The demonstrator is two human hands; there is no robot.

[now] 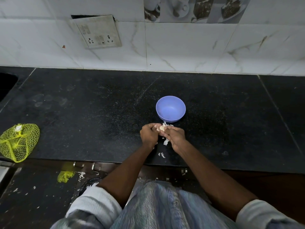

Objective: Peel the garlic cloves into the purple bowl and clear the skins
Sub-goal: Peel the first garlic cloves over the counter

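A purple bowl stands on the black counter, and I see nothing inside it. Just in front of it my left hand and my right hand meet, both with fingers curled around a pale garlic clove. The clove shows between the fingertips. White garlic skins lie on the counter under and between my hands, and a few more skin flakes sit closer to the counter's front edge.
A yellow mesh bag lies at the counter's left front edge. A dark sink opening is at the far left. Another yellow mesh scrap and skin flakes lie on the floor below. A tiled wall with a socket plate backs the counter.
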